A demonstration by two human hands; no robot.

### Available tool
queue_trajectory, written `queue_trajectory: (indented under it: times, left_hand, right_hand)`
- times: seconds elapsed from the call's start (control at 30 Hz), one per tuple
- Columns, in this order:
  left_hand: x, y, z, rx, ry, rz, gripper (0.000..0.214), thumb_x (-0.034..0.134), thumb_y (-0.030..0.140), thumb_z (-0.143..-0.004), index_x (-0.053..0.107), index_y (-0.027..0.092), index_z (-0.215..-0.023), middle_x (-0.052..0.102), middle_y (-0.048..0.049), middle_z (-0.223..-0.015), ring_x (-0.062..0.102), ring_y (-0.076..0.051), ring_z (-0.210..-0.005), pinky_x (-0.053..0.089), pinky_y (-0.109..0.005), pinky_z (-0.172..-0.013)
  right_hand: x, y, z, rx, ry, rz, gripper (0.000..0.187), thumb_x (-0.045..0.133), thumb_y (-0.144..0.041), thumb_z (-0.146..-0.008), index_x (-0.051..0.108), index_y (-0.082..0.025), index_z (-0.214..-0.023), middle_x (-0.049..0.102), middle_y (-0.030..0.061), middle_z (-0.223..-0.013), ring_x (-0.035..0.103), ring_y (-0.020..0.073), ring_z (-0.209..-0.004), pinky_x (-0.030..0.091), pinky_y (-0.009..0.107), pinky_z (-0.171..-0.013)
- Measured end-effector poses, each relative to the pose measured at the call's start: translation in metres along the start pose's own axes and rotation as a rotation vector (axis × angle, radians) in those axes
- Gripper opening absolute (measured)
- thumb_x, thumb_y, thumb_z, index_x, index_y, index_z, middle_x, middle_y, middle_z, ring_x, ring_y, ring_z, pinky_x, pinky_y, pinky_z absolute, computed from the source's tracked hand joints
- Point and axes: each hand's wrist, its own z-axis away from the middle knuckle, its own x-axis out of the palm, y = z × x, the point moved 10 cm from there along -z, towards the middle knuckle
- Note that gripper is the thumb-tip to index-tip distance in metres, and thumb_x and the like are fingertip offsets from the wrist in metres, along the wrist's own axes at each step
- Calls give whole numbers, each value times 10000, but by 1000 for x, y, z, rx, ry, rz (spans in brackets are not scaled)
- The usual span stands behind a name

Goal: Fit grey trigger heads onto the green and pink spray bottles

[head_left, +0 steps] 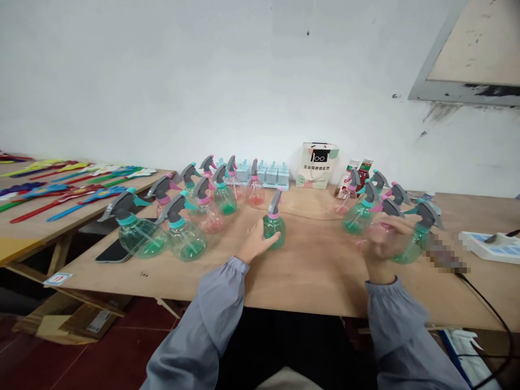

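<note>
At the middle of the table, my left hand (258, 241) is wrapped round a small green spray bottle (277, 230) with a pink collar and a grey trigger head. The bottle stands upright on the wood. My right hand (384, 249) is smeared by motion on the right, in front of a pink spray bottle (381, 229) and beside a green spray bottle (412, 246) with a teal collar. Whether its fingers touch either one does not show. Several more spray bottles, green (357, 215) and pink (345, 200), stand behind it.
On the left stand several green (187, 244) and pink spray bottles (209, 216), with a phone (116, 250) lying under one. Ice-pop moulds (276, 176), a paper bag (317, 168) and sauce bottles (364, 172) line the wall. A black cable (489, 306) hangs over the right edge.
</note>
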Motion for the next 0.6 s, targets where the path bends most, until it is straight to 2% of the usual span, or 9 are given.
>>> queue_trajectory:
  times: [0.03,0.07,0.13,0.23,0.33,0.43,0.5,0.53,0.6]
  left_hand:
    - [4,4,4,4,-10,-21,646,729,467,-805,491,235,-1359,669,-123,-1248,631,-334,-1216,489,-518,-1036]
    - [8,10,8,14,-17,-50,642,712,471,-821,479,236,-1372,663,-127,-1269,624,-329,-1230,490,-509,-1030]
    - [15,24,18,34,-10,-143,645,667,500,-857,452,227,-1400,634,-144,-1335,597,-325,-1274,489,-491,-1015]
    - [21,47,36,78,11,-367,716,598,595,-885,425,183,-1445,616,-184,-1369,594,-340,-1272,476,-488,-1003]
    - [23,62,45,162,-10,-528,819,561,700,-860,463,131,-1440,645,-220,-1321,640,-356,-1176,463,-494,-993]
    - [14,58,30,226,-66,-406,621,488,682,-909,631,181,-1247,716,-145,-1198,677,-309,-1071,488,-431,-930]
    - [-1,42,0,211,-76,-207,471,386,570,-991,698,217,-1000,748,-66,-984,693,-242,-921,508,-360,-840]
    - [-16,31,-22,178,4,-136,449,364,518,-1007,689,214,-949,734,-53,-927,684,-226,-876,509,-350,-830]
    - [-49,10,-66,133,215,-60,268,488,410,-964,649,201,-1012,706,-69,-1006,664,-224,-962,503,-360,-910]
  right_hand:
    - [16,-17,10,-40,-30,-42,229,481,-490,-864,520,-270,-913,527,73,-913,573,293,-937,467,542,-893]
    - [47,-35,21,-77,-190,-125,239,517,-485,-875,560,-262,-946,582,71,-931,601,272,-919,492,520,-888]
    - [108,-61,47,-61,-500,-246,397,628,-517,-850,584,-250,-1141,649,102,-1119,626,283,-1071,497,512,-969]
    - [160,-76,69,89,-647,-392,738,736,-582,-757,473,-243,-1357,576,154,-1369,566,313,-1269,463,528,-1069]
    - [179,-78,76,164,-691,-474,755,741,-563,-752,465,-239,-1376,572,155,-1379,550,309,-1301,447,519,-1100]
    - [182,-72,79,251,-722,-553,626,694,-499,-794,523,-242,-1339,612,136,-1338,600,280,-1222,523,451,-996]
    - [179,-66,78,322,-707,-608,542,671,-429,-800,573,-253,-1304,641,112,-1322,643,249,-1113,550,406,-921]
    - [177,-64,77,342,-696,-626,496,661,-382,-793,606,-261,-1270,664,93,-1297,655,235,-1055,551,392,-898]
    - [174,-65,75,338,-676,-644,430,634,-290,-758,668,-276,-1186,712,49,-1194,658,216,-966,544,373,-870]
